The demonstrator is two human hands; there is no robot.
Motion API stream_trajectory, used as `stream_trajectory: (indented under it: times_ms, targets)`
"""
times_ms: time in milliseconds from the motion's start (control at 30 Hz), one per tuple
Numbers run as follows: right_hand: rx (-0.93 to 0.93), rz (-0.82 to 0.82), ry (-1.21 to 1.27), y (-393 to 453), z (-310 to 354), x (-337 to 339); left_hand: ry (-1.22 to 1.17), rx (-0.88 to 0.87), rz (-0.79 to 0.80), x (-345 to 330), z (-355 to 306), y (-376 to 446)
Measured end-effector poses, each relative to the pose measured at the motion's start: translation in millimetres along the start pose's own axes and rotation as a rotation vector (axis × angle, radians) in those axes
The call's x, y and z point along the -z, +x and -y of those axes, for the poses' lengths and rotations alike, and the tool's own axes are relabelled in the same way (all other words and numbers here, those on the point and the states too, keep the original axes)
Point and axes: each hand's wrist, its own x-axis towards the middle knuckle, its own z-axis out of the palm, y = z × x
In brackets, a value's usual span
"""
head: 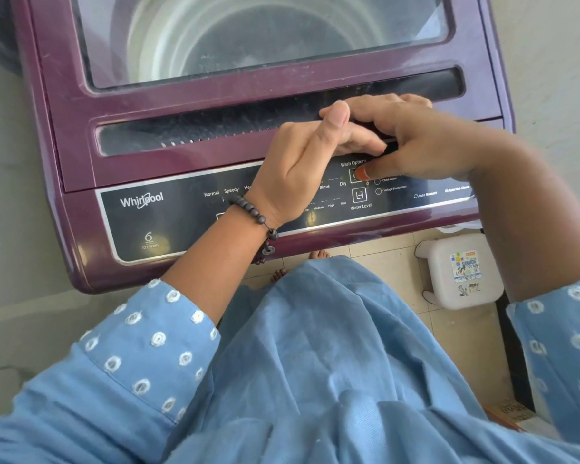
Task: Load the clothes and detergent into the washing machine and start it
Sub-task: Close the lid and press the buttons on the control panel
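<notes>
The washer (121, 155), a purple top-loader, stands right in front of us with its glass lid (258, 31) down and the drum showing through. Our left hand (312, 155) curls its fingers into the handle slot (215, 128) at the lid's front edge, thumb raised. Our right hand (412, 139) grips the same slot beside it, its thumb touching the control panel (168, 216) near the Wash Options button. A white stool (462, 272) sits on the tiled floor (382, 249) to the right.

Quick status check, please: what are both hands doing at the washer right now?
Left hand and right hand both hooked on the lid's front handle recess. Washing machine lid shut, drum looks empty. Nothing blocking.
</notes>
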Motion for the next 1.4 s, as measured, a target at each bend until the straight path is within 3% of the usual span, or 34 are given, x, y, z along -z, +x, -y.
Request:
stream_trajectory:
  times_ms: [433,567,733,1167,1400]
  targets:
    - [-0.036,-0.002,0.007,0,7,-3,-0.007,0.022,-0.019,0,0,-4]
    - [0.046,-0.005,-0.011,0,5,-8,-0.021,0.052,-0.024,0,-4,-6]
    - [-0.026,-0.013,-0.035,-3,12,-10,0.003,0.089,-0.021,12,-7,-17]
    - [-0.006,-0.007,-0.34,26,68,-56,0.01,0.151,-0.172,57,-10,-65]
    - [-0.045,-0.032,-0.255,24,73,-58,0.0,0.11,-0.213,52,-12,-66]
